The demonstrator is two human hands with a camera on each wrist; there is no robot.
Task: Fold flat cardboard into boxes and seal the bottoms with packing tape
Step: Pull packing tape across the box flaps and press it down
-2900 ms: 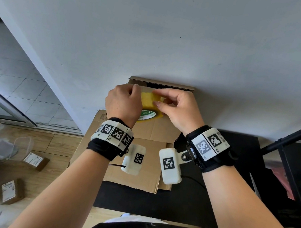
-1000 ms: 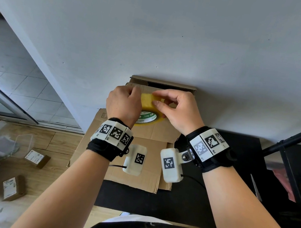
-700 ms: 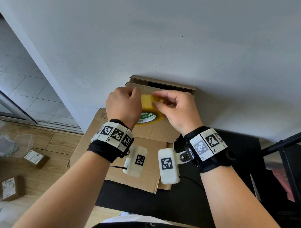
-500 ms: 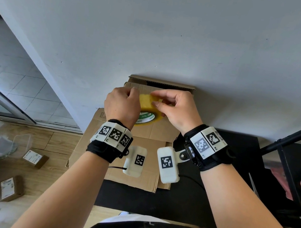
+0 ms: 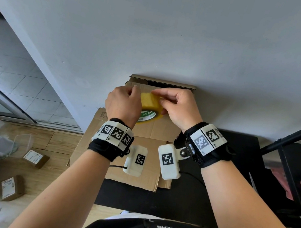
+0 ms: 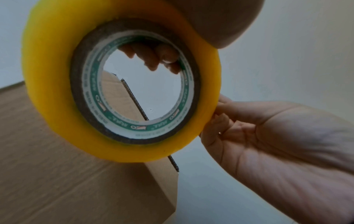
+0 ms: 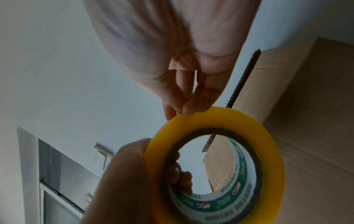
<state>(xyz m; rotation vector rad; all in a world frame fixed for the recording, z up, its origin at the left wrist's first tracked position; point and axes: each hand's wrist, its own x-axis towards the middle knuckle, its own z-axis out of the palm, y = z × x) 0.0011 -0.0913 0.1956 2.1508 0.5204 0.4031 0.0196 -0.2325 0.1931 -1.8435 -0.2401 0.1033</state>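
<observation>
A folded cardboard box (image 5: 154,132) stands against the wall. Above it, the left hand (image 5: 122,104) grips a yellow packing tape roll (image 5: 149,107), fingers hooked through its core. The right hand (image 5: 181,106) pinches at the roll's outer edge.

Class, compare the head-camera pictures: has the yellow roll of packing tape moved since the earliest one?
No. The yellow roll of packing tape stays in front of the upright brown cardboard box by the wall, held between both hands.
</observation>
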